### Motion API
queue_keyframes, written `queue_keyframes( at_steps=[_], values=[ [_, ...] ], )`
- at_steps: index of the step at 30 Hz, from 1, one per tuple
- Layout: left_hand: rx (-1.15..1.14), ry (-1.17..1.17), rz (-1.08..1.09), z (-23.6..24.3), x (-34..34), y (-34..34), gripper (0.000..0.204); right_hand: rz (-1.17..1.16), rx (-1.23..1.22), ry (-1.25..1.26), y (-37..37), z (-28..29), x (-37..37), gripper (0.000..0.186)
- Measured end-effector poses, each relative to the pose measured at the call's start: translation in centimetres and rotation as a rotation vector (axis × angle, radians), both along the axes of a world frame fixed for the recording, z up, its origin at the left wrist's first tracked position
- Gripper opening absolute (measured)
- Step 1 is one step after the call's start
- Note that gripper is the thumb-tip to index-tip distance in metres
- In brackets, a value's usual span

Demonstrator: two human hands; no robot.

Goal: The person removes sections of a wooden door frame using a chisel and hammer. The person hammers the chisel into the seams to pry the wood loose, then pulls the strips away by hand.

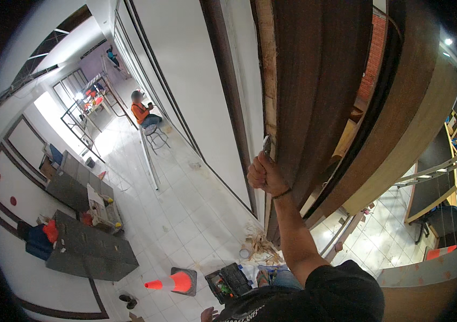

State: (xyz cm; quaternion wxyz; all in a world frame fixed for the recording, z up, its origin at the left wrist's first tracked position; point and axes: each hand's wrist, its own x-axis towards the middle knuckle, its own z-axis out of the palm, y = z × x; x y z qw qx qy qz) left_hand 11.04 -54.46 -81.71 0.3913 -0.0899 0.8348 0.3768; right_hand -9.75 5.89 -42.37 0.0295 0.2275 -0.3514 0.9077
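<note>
My right hand (267, 176) is raised against the edge of a tall dark-brown wooden door frame (314, 96). Its fingers are wrapped round a small silver metal hand tool (266, 144), whose exact kind is hard to make out. The tool's tip touches or nearly touches a strip of bare, rough light wood (270, 102) along the frame's edge. Low at the bottom edge, my left hand (208, 314) hangs beside my body, partly cut off. Its fingers look loose, and nothing shows in them.
Wood shavings (263, 248) and a tape roll (245, 253) lie on the tiled floor near an open black toolbox (228, 283) and an orange cone (177, 282). Grey cabinets (91, 247) stand left. A person in orange (141, 111) sits on a stool; another (112, 56) is farther back.
</note>
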Motion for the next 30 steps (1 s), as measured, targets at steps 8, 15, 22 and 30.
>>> queue_keyframes(
  at_steps=[8,15,22,30],
  values=[
    [0.359,-0.124,0.565,2.4,1.5,0.8,0.044,-0.095,0.153,-0.114,3.0,-1.9,0.5,0.05],
    [0.236,-0.228,0.559,3.4,1.8,1.0,0.047,-0.245,0.029,-0.133,-2.4,1.7,1.0,0.044],
    [0.25,-0.259,0.537,1.5,1.2,2.4,0.05,-0.273,-0.335,-0.13,-5.0,5.4,1.0,0.042],
    [0.354,-0.178,0.575,-0.4,0.9,0.0,0.055,-0.082,-0.176,-0.095,-2.5,1.8,0.2,0.046]
  ],
)
